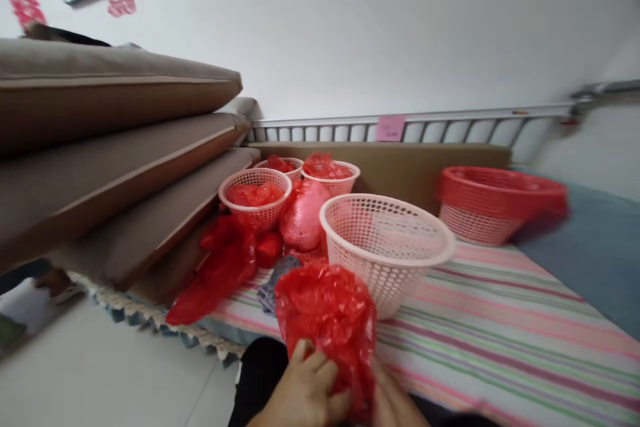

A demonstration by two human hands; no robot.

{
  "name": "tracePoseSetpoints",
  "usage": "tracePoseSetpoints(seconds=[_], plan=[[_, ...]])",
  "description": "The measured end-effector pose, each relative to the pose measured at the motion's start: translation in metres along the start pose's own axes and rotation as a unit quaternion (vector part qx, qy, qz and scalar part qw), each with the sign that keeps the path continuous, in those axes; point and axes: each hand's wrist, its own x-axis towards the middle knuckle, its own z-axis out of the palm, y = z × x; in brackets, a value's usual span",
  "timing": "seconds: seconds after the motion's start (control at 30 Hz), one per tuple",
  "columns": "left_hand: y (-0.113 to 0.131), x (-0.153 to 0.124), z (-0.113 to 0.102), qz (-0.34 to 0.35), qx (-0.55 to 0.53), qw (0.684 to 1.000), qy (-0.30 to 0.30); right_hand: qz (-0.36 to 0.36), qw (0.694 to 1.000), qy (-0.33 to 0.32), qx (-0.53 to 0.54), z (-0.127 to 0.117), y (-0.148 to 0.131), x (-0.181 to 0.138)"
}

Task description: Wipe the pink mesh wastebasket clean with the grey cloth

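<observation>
1. The left hand (303, 395) and right hand (395, 403) meet at the bottom edge of the view, both closed on a crumpled red bag (327, 323).
2. Left grip – fingers curled and pinching the bag's lower edge from the left; right grip – pressed against the bag from the right, though its fingers are mostly hidden behind the plastic.
3. The bag stands up from the hands, just in front of an empty pink basket (387, 247) on a striped sheet (500, 327).
4. Behind that basket sit three smaller baskets (255, 197) with red plastic inside, a pink-red bundle (303, 213) between them, and loose red bags (217, 267) lying at the sheet's left edge.
5. A stack of red baskets (493, 203) lies on its side to the right, well apart from the hands.
6. Brown cushions (110, 140) are stacked at the left; a metal rail (425, 123) runs along the white wall.
</observation>
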Motion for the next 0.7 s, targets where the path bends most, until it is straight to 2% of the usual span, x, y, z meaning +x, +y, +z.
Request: tracePoseSetpoints(seconds=[0.03,0.1,0.17,0.23,0.3,0.33,0.37,0.43,0.5,0.6,0.63,0.7], plan=[[0.010,-0.008,0.012,0.010,-0.001,1.000,0.024,0.007,0.997,-0.015,0.074,0.015,-0.004,0.002],[0.025,-0.025,0.029,0.015,-0.009,0.998,0.062,0.042,0.985,0.003,0.164,0.037,-0.008,0.003],[0.032,-0.039,0.032,0.007,-0.030,0.998,0.061,0.059,0.976,0.032,0.208,0.043,-0.008,-0.001],[0.033,-0.052,0.021,-0.021,-0.099,0.995,-0.006,0.051,0.971,0.050,0.227,0.038,-0.008,-0.006],[0.030,-0.061,0.002,-0.098,-0.230,0.964,-0.093,0.036,0.970,0.050,0.235,0.027,-0.011,-0.011],[0.027,-0.064,-0.008,-0.163,-0.301,0.933,-0.108,0.032,0.970,0.045,0.238,0.021,-0.014,-0.012],[0.024,-0.066,-0.017,-0.237,-0.360,0.897,-0.098,0.029,0.969,0.036,0.243,0.015,-0.017,-0.014],[0.016,-0.065,-0.029,-0.394,-0.423,0.816,-0.018,0.021,0.968,0.017,0.251,0.005,-0.022,-0.017],[0.008,-0.058,-0.031,-0.508,-0.435,0.739,0.079,0.013,0.968,0.006,0.250,0.000,-0.024,-0.021],[-0.002,-0.043,-0.018,-0.616,-0.452,0.621,0.174,-0.001,0.970,-0.013,0.241,-0.003,-0.023,-0.025],[-0.003,-0.038,-0.011,-0.637,-0.477,0.576,0.188,-0.005,0.971,-0.020,0.238,-0.004,-0.023,-0.026],[-0.001,-0.030,0.002,-0.647,-0.570,0.476,0.172,-0.011,0.974,-0.026,0.226,-0.006,-0.022,-0.027]])
